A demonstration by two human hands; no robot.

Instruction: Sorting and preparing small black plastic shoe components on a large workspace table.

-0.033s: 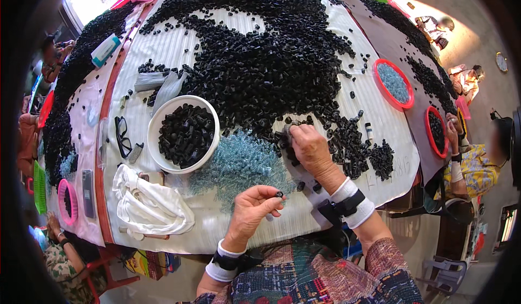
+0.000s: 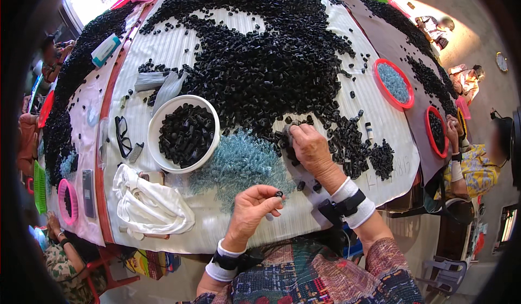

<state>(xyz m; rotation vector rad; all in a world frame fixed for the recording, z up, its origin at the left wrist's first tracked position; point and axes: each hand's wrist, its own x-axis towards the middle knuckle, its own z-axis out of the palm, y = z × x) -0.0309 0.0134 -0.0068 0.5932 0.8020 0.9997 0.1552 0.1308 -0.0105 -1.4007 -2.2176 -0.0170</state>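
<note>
My left hand (image 2: 251,213) pinches a small black cylindrical piece (image 2: 279,194) between thumb and fingertips, just above the cloth. Farther up and to the right, my right hand (image 2: 312,148) reaches down at the near edge of a big heap of black pieces (image 2: 255,76). Its fingers are closed, and what they grip is hidden among dark pieces. Between my left hand and the heap lies a mound of small clear bluish parts (image 2: 239,163). A white bowl (image 2: 154,153) filled with longer black pieces stands left of that mound.
White cloth (image 2: 293,217) covers the table. Left of the bowl lie black-framed glasses (image 2: 122,137), a bunched white cloth (image 2: 152,206) and a phone (image 2: 88,193). A red bowl (image 2: 404,106) of bluish parts sits at right. Another person (image 2: 475,165) works beyond the right edge.
</note>
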